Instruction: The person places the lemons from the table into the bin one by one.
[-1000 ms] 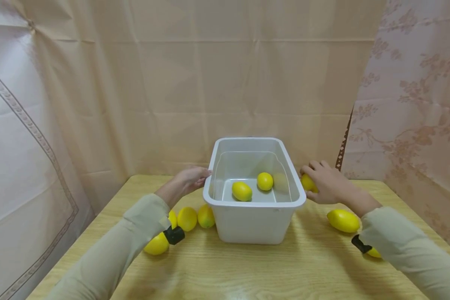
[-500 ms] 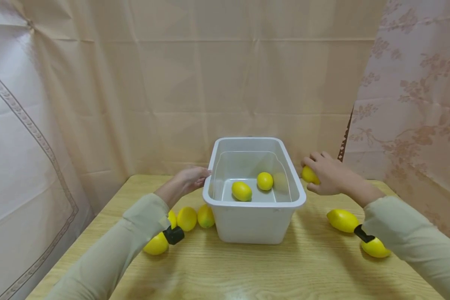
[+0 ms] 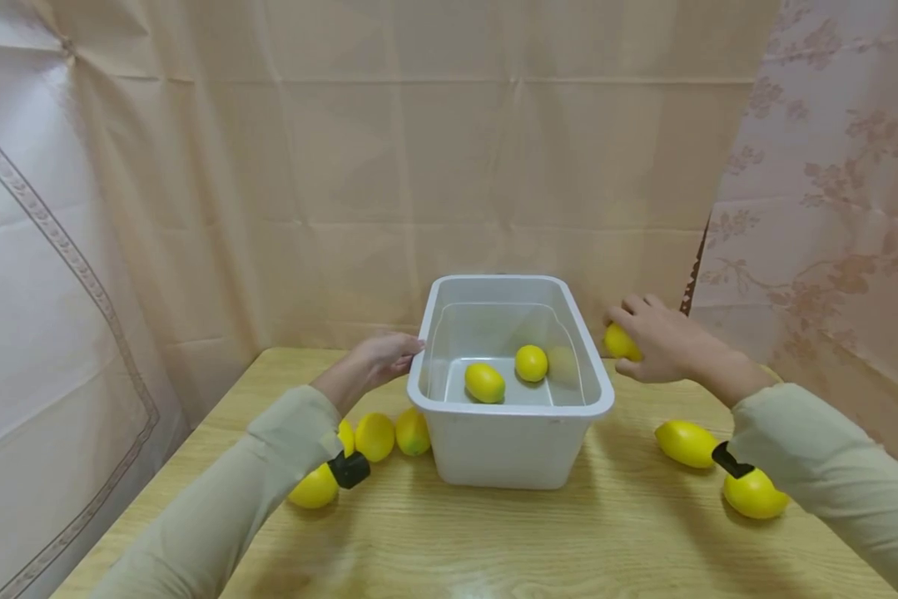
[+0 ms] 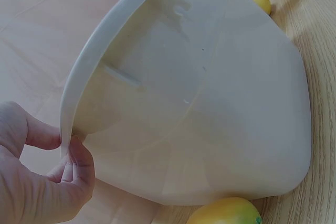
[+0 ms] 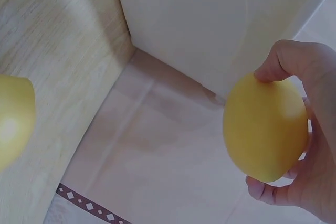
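Observation:
A light grey plastic bin (image 3: 504, 453) stands on the table with two lemons (image 3: 485, 383) lying on its floor. My left hand (image 3: 369, 360) pinches the bin's left rim between thumb and curled fingers, as the left wrist view shows (image 4: 47, 177). To the right of the bin, my right hand (image 3: 666, 339) grips a yellow lemon (image 5: 265, 127). That lemon is held off the table at about rim height, apart from the bin's outer wall. Thumb and fingertips wrap around its ends in the right wrist view.
Several lemons (image 3: 374, 437) lie left of the bin, partly behind the left sleeve and wrist camera. Two more lemons (image 3: 686, 443) rest on the wooden table (image 3: 486, 541) at right, near the right sleeve. Beige cloth (image 3: 389, 166) hangs behind the table.
My right hand has risen with the lemon and moved slightly right from beside the bin. A lemon under the right sleeve now shows more fully. The left hand keeps its hold on the rim.

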`<state>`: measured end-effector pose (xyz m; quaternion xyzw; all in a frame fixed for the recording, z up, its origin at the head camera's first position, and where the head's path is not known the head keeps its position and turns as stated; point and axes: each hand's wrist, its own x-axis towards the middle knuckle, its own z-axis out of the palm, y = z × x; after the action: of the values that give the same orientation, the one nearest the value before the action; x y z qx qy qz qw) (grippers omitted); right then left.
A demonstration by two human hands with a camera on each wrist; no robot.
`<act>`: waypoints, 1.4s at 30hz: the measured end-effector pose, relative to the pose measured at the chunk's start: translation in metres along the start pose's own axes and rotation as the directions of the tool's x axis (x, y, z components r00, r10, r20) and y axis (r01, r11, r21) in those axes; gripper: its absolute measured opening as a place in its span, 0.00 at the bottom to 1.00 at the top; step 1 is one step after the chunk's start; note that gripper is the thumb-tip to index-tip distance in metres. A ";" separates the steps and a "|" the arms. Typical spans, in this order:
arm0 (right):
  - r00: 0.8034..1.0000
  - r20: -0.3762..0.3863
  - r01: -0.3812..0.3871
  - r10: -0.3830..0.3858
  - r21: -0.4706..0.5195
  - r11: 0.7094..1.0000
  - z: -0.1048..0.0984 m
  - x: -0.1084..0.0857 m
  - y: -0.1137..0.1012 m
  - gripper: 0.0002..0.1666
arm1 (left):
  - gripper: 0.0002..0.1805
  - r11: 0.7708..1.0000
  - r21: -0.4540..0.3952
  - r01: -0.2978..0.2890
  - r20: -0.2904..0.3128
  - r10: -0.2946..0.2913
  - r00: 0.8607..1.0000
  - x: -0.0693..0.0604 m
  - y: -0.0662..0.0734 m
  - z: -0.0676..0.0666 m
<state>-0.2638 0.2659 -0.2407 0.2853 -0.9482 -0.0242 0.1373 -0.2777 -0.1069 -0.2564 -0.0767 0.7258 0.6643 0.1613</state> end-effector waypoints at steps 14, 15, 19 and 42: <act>0.999 -0.020 0.030 -0.031 -0.045 0.999 -0.009 0.004 0.001 0.27 | 0.22 1.000 -0.013 -0.003 0.002 0.003 1.000 0.001 0.000 0.002; 0.999 -0.020 0.032 -0.033 -0.049 0.998 -0.010 0.005 0.001 0.27 | 0.22 1.000 -0.012 -0.002 0.003 0.002 1.000 0.001 0.000 0.002; 0.999 -0.024 0.036 -0.038 -0.060 0.998 -0.015 0.008 0.001 0.27 | 0.22 1.000 -0.007 -0.002 0.003 0.002 1.000 0.000 0.001 0.001; 0.999 -0.007 0.039 -0.039 -0.057 0.998 -0.035 0.024 -0.005 0.25 | 0.21 0.999 0.025 -0.024 0.011 0.023 1.000 0.002 -0.002 -0.001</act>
<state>-0.2711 0.2499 -0.2013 0.2999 -0.9408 -0.0524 0.1489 -0.2793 -0.1076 -0.2586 -0.0625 0.7340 0.6575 0.1582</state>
